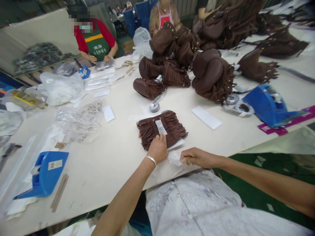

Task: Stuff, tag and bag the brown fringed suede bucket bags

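Observation:
A brown fringed suede bag [161, 128] lies flat on the white table [110, 164] near its front edge, with a small clear tag or packet on its middle. My left hand [158, 149], with a bracelet on the wrist, rests on the bag's near edge, fingers curled against it. My right hand [194, 157] is closed in a pinch on a clear plastic bag [174, 158] that lies at the table edge just right of the left hand.
A pile of brown fringed bags [187, 55] fills the table's far middle and right. Blue tape dispensers stand at the near left [43, 173] and at the right [267, 105]. Clear plastic packets [78, 119] lie at the left. A person in a green apron [95, 41] works across the table.

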Tool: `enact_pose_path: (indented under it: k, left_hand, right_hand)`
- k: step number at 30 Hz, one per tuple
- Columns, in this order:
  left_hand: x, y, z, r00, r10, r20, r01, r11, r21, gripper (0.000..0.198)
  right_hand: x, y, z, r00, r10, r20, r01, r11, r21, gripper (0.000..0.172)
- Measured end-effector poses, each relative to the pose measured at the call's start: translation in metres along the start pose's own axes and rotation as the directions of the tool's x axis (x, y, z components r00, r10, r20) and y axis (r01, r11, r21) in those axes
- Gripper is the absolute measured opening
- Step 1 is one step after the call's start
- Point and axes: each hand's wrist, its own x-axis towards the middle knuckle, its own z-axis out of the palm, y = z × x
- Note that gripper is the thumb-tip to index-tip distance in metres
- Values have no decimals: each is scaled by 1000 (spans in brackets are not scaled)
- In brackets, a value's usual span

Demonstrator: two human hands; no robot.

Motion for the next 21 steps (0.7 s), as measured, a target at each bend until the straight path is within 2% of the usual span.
enact_pose_path:
  k: [3,5,10,12,14,17,19,21]
  left_hand:
    - [0,-1,0,1000,1,-2,-1,1000,-16,74]
    - [0,-1,1,1000,3,-2,-3,1000,-27,74]
    - [1,-3,4,1000,6,9,-5,999,-46,74]
    - [2,-3,4,1000,8,7,-8,999,-45,74]
    - [2,-3,4,1000,12,1,-12,999,-37,74]
    - [2,-3,4,1000,21,-13,-22,1000,-18,76]
    - [2,-3,4,999,28,-26,-28,1000,-6,76]
    - [2,-4,5,999,30,-37,-30,1000,2,76]
  right_hand:
    - [-5,-17,2,994,-91,-67,77,980,-181,19]
    - [-8,-25,6,984,-128,-120,99,970,-223,20]
    - [-12,-28,12,930,-60,-362,-9,982,-187,24]
    - [-14,-24,16,915,-125,-383,9,956,-292,22]
    - [-16,-21,23,928,-245,-280,84,871,-483,22]
    - [-19,-16,37,940,-340,-25,210,635,-743,21]
    - [-20,-13,45,931,-358,74,259,500,-826,16]
    - [-19,-11,51,917,-378,127,295,429,-854,12]
